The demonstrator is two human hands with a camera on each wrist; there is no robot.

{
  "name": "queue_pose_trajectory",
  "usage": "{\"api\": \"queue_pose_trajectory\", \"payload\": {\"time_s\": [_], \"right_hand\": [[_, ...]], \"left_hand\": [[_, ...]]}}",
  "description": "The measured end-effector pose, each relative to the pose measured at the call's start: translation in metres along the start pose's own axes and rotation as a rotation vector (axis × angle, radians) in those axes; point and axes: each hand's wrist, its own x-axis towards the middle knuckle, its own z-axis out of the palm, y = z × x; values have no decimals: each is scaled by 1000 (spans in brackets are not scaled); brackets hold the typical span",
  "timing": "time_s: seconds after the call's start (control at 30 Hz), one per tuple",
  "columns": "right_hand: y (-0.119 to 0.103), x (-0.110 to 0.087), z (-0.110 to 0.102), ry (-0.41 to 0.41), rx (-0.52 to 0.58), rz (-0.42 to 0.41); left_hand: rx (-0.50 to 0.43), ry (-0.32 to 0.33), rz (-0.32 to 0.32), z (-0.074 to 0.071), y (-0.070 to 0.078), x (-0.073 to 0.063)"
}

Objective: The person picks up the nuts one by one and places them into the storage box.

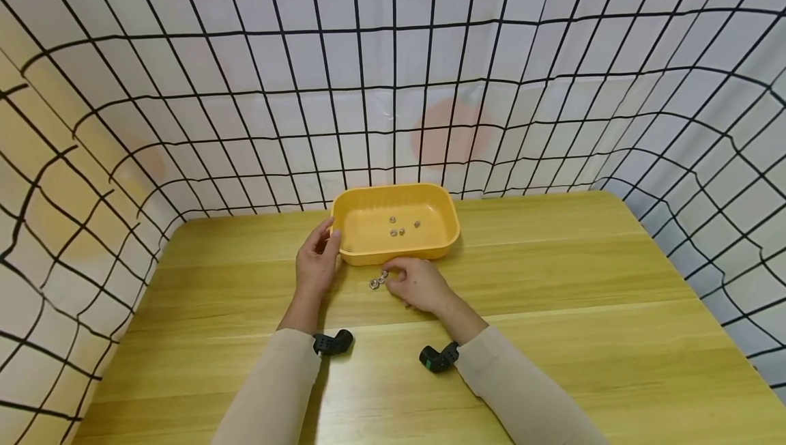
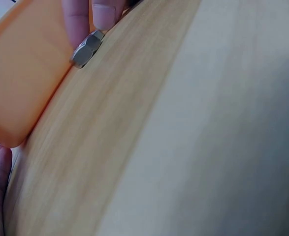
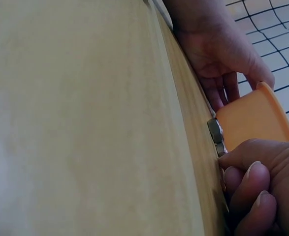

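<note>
A yellow plastic basin (image 1: 396, 254) stands on the wooden table, with several small metal nuts (image 1: 394, 233) on its floor. My left hand (image 1: 316, 269) holds the basin's left side, thumb at the rim and fingers low against the outer wall. Just in front of the basin, my right hand (image 1: 420, 286) pinches a small nut (image 1: 385, 274) between thumb and forefinger, its other fingers curled in. Beside those fingertips lies a larger hex nut (image 1: 374, 284), also seen as a dark hex nut (image 3: 214, 131) in the right wrist view. Another small nut (image 1: 381, 280) sits between them.
Black wire mesh (image 1: 393, 90) backed by pale sheeting rises behind the table and along both sides. The wooden table top (image 1: 583, 308) extends left and right of the basin. Each wrist carries a black strap with a camera (image 1: 334, 342).
</note>
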Motion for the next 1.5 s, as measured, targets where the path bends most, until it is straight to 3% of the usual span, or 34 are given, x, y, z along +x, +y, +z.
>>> {"api": "queue_pose_trajectory", "payload": {"time_s": [0.5, 1.13, 1.5], "right_hand": [[-2, 2, -2, 15, 37, 35], [3, -4, 1, 24, 20, 22], [1, -11, -5, 36, -11, -47]], "left_hand": [[-5, -7, 9, -1, 5, 2], [-6, -15, 7, -2, 2, -1], [-26, -15, 0, -2, 1, -1]]}}
